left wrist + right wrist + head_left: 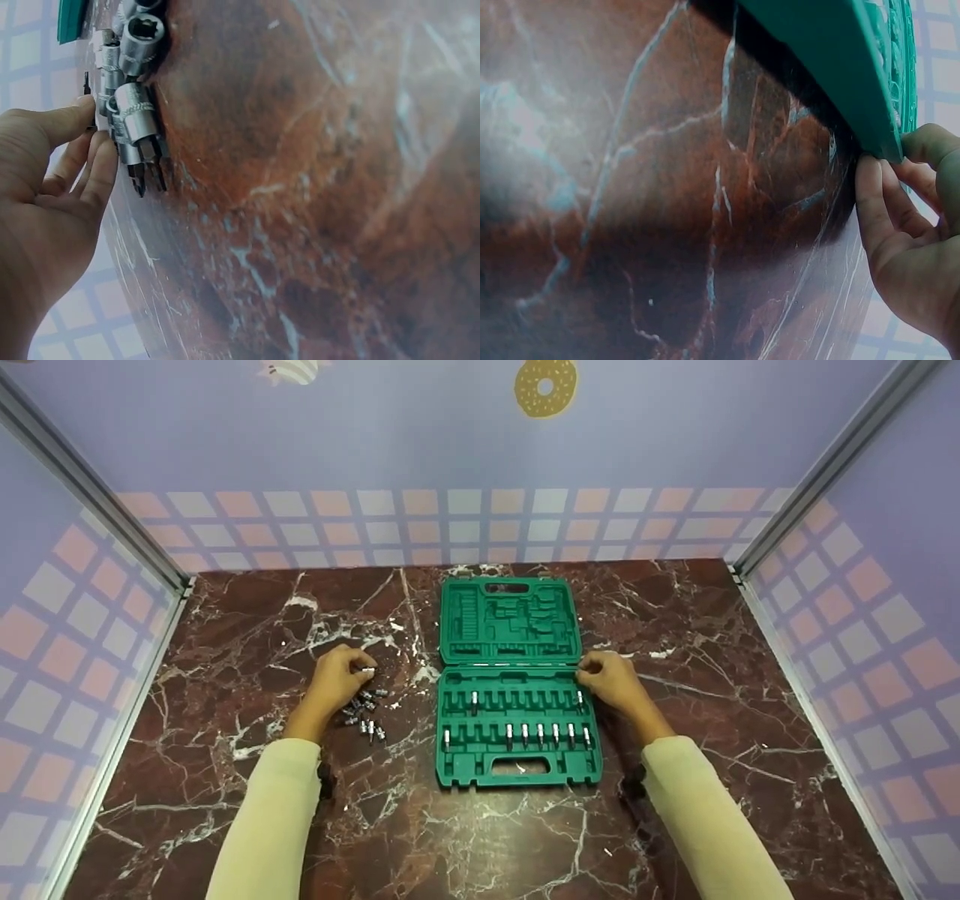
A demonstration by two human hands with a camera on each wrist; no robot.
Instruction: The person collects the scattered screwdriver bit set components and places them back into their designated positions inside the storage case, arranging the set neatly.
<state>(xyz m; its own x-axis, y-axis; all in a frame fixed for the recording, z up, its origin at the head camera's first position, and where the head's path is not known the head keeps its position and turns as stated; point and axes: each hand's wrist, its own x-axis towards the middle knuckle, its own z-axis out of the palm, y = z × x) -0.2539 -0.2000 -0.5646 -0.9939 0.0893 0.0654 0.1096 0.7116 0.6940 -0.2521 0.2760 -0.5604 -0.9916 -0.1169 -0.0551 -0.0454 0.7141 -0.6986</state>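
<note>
My left hand [339, 681] pinches a bit socket [367, 670] between thumb and fingers, just above the loose pile. The dark tip of that bit socket [87, 81] sticks up past the thumb in the left wrist view; the rest is mostly hidden. Several loose bit sockets [371, 727] lie heaped below this hand, silver with dark bits. An open green socket case [480, 772] lies right of the pile. Several bit sockets stand in its lower half, in two rows. At the case's right edge, near the hinge, my right hand [611, 681] grips the rim between thumb and fingers.
The case's lid [510, 619] lies folded back with moulded recesses. Everything rests on a dark red marbled table [690, 660]. Lilac panels with a checked band [375, 532] border the back and both sides.
</note>
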